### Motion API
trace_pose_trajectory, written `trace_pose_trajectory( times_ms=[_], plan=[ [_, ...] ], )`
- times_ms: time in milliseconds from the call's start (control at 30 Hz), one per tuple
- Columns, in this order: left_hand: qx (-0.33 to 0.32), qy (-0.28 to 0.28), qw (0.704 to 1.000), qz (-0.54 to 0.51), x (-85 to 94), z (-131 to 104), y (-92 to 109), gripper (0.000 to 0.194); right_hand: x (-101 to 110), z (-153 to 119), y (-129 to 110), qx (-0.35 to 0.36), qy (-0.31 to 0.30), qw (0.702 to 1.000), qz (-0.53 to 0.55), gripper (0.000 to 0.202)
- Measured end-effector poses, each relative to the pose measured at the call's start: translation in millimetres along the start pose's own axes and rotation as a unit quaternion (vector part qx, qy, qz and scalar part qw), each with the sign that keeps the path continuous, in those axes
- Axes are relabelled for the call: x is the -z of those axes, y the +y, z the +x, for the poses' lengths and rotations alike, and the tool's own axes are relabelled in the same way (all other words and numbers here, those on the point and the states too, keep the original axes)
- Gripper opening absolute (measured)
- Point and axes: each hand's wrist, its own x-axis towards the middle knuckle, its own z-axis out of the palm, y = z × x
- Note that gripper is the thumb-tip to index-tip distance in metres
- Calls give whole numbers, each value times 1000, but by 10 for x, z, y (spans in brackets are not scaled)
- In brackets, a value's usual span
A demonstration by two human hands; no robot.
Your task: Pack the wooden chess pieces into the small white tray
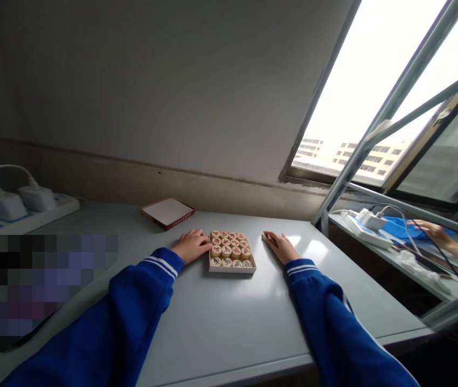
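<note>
A shallow white box [232, 269] on the grey table holds several round wooden pieces [226, 251] with red or black characters, set in rows; the front row sits lower than those behind. My left hand [192, 245] rests at the box's left side, its fingertips at the edge, fingers loosely bent and holding nothing visible. To the right of the box, apart from it, my right hand [280, 246] lies on the table with its fingers closed round a small pale piece [265, 237] at the fingertips.
A red-rimmed box lid [168, 212] lies behind my left hand, near the wall. Power strips with white plugs stand at the far left [63, 207] and on a neighbouring desk at right [370, 236]. Metal bars rise at the right, where another person's hand [434, 232] shows.
</note>
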Motion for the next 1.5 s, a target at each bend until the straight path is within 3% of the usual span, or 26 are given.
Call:
trace_pose_trajectory(
  times_ms=[100,200,300,467,567,667,867,1033,1233,1500],
  plan=[
    [-1,4,1000,-7,-2,2,-3,33,54,-15,-19,-10,32,999,-13,22],
    [-6,9,1000,-8,2,2,0,32,128,-24,-92,-17,119,993,-16,20],
    [-5,6,1000,-5,13,-3,9,33,204,-62,-310,39,188,981,34,23],
    [-2,9,1000,5,7,-6,9,33,290,-235,-950,168,125,970,126,21],
    [-6,17,1000,6,-10,0,-4,32,298,-337,-1285,202,90,966,137,20],
    [-12,21,1000,0,-15,-3,-8,32,271,-387,-1458,215,82,965,124,18],
    [1,8,1000,0,13,-23,30,32,193,-379,-1469,209,69,969,109,15],
    [4,6,1000,6,24,-28,43,33,196,-377,-1444,194,62,975,87,25],
    [7,-1,1000,-1,14,-20,25,35,234,-370,-1369,155,59,980,112,18],
    [4,5,1000,3,-10,-2,5,34,219,-373,-1352,165,62,979,102,14]
  ],
)
